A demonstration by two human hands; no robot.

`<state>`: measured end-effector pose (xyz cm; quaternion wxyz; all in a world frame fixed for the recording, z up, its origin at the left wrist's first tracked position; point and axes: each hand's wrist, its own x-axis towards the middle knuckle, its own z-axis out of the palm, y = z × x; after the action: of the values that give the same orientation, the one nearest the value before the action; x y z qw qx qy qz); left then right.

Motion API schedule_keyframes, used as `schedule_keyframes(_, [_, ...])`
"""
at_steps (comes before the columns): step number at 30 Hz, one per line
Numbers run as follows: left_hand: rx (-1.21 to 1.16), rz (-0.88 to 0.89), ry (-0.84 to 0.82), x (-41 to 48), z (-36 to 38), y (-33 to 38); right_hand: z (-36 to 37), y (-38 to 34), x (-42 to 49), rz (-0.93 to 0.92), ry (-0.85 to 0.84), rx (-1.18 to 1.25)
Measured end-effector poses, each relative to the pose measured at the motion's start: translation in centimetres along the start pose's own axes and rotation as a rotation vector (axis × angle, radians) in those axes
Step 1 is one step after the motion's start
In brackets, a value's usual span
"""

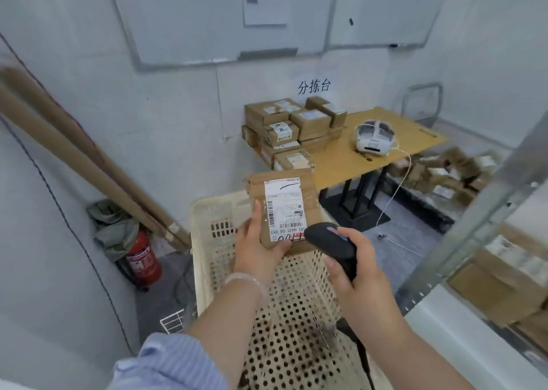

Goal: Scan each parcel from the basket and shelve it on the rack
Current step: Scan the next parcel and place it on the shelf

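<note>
My left hand [258, 247] grips a brown cardboard parcel [281, 188] from below, thumb along its left edge, with the white shipping label facing me. The parcel hangs above the cream perforated plastic basket [207, 241]; the part of the basket's floor that I can see holds no parcels. My right hand [355, 268] holds a black handheld scanner [332, 241], its head right at the parcel's lower right corner, next to the label's bottom end. The metal rack [474, 229] stands at the right, with brown boxes on its shelves.
A wooden table [400, 134] at the back carries a stack of brown parcels [293, 128] and a white headset [375, 137]. More boxes lie on the floor beyond it. A red fire extinguisher [143, 259] and long cardboard tubes [74, 152] stand at the left wall.
</note>
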<state>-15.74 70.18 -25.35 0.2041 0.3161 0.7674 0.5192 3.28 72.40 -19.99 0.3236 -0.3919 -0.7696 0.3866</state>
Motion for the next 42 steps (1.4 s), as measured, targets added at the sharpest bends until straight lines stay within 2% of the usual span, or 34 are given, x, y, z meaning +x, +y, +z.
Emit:
schedule_keyframes(12, [-0.060, 0.271, -0.186, -7.8, 4.9, 10.3, -9.8, -4.3, -9.4, 0.019, 0.252, -0.052])
schedule_keyframes(28, [-0.051, 0.359, -0.292, -19.9, 11.1, 15.4, -18.6, -4.5, -21.3, 0.049, 0.430, -0.070])
schedule_keyframes(33, [-0.061, 0.374, -0.336, -24.7, 12.9, 16.1, -21.4, -3.3, -25.4, 0.085, 0.535, -0.054])
schedule_keyframes(36, [-0.064, 0.378, -0.420, -28.0, 14.7, 17.0, -23.6, -2.3, -28.3, 0.122, 0.644, -0.026])
schedule_keyframes(42, [-0.064, 0.405, -0.725, -34.4, 18.6, 19.6, -28.0, -1.0, -34.4, 0.197, 0.897, -0.008])
